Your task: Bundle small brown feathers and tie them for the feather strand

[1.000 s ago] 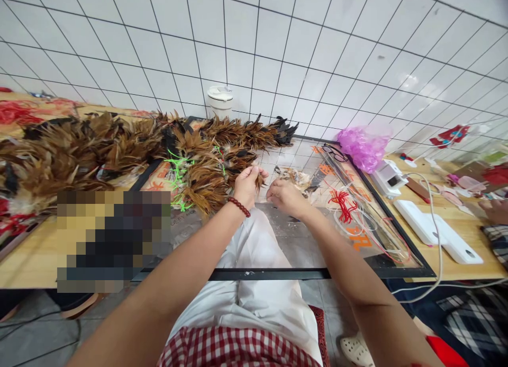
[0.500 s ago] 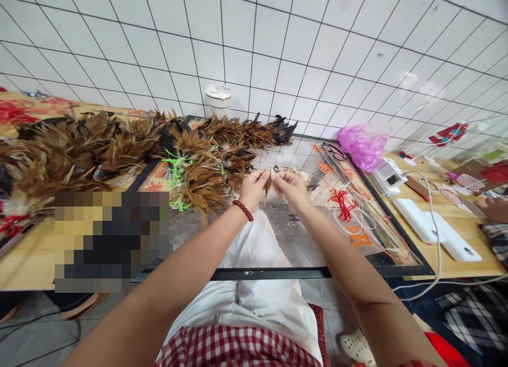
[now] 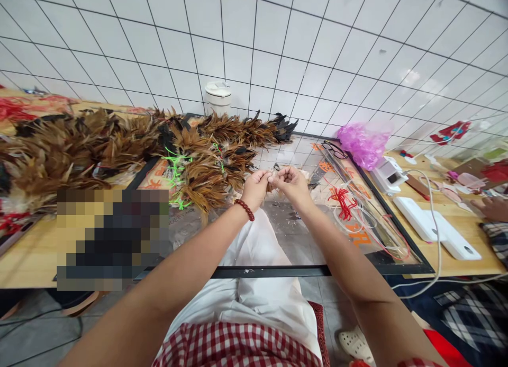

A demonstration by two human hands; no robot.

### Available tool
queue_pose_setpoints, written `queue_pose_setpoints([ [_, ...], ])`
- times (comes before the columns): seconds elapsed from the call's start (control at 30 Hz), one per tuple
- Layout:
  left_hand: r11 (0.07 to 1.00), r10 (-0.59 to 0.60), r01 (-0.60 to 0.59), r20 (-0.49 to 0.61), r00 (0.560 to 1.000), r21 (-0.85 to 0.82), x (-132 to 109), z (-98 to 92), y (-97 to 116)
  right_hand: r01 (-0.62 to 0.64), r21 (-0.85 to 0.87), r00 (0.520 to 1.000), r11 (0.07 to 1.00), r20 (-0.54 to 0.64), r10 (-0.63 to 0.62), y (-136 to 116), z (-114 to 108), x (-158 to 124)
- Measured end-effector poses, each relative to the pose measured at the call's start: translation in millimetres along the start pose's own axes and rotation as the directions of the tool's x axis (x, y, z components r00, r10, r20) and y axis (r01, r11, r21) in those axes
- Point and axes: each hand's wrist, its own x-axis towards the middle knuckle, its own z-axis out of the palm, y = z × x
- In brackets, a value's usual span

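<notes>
Over the glass sheet [image 3: 293, 245] my two hands meet at the fingertips. My left hand [image 3: 256, 188], with a dark red bead bracelet [image 3: 245, 210] at the wrist, is closed in a pinch on a small feather piece, mostly hidden by the fingers. My right hand [image 3: 291, 186] is pinched too, its thumb touching the left fingertips; what it grips is too small to name. Pale feather bits lie just behind it. Brown feather bundles [image 3: 202, 189] with bright green ties [image 3: 177, 168] lie left of my hands.
Brown feathers [image 3: 79, 147] are heaped at the left. Behind stands a white lidded cup [image 3: 218, 98]. Red strings [image 3: 342, 203], glasses [image 3: 334, 151], a pink plastic bag [image 3: 363, 144] and white devices [image 3: 436, 229] with a cable are at the right. Another person's hand [image 3: 492, 207] rests at the right edge.
My right hand's fingers have shifted slightly and its thumb is now stretched toward the left fingertips. My left hand has stayed nearly in place.
</notes>
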Motion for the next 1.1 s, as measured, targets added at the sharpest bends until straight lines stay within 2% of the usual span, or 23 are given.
queue_pose_setpoints([
  [0.13,0.997,0.032,-0.036,0.069,0.997,0.061,-2,-0.3,3,0.007,0.031,0.999,1.000,0.040,-0.008,-2,-3,2],
  [0.27,0.997,0.049,-0.054,0.097,0.994,0.056,-3,-1.6,4,0.038,0.112,0.995,0.993,0.091,-0.048,-7,-5,1],
  [0.4,0.997,0.043,-0.052,0.169,0.985,0.048,-5,-2.2,6,0.066,0.107,0.992,0.992,0.098,-0.077,-12,-8,0],
  [0.53,1.000,0.003,-0.010,0.254,0.967,0.025,-8,-2.1,10,0.074,0.107,0.992,0.992,0.096,-0.084,-13,-10,1],
  [0.7,0.997,-0.056,0.071,0.299,0.953,-0.042,-8,-1.7,13,0.043,0.138,0.996,0.989,0.072,-0.053,-9,-17,6],
  [0.8,0.991,-0.080,0.111,0.326,0.942,-0.077,-9,-2.1,15,-0.014,0.208,0.986,0.978,0.166,-0.021,-8,-22,7],
  [0.9,0.982,-0.143,0.178,0.371,0.918,-0.061,-10,-3.0,15,-0.040,0.190,0.962,0.981,0.272,-0.013,-8,-26,8],
  [1.0,0.975,-0.183,0.218,0.406,0.895,-0.041,-12,-3.4,14,-0.032,0.168,0.953,0.985,0.301,-0.020,-8,-26,7],
  [1.1,0.973,-0.189,0.228,0.427,0.884,-0.040,-13,-2.8,13,-0.021,0.180,0.959,0.983,0.280,-0.031,-9,-23,4],
])
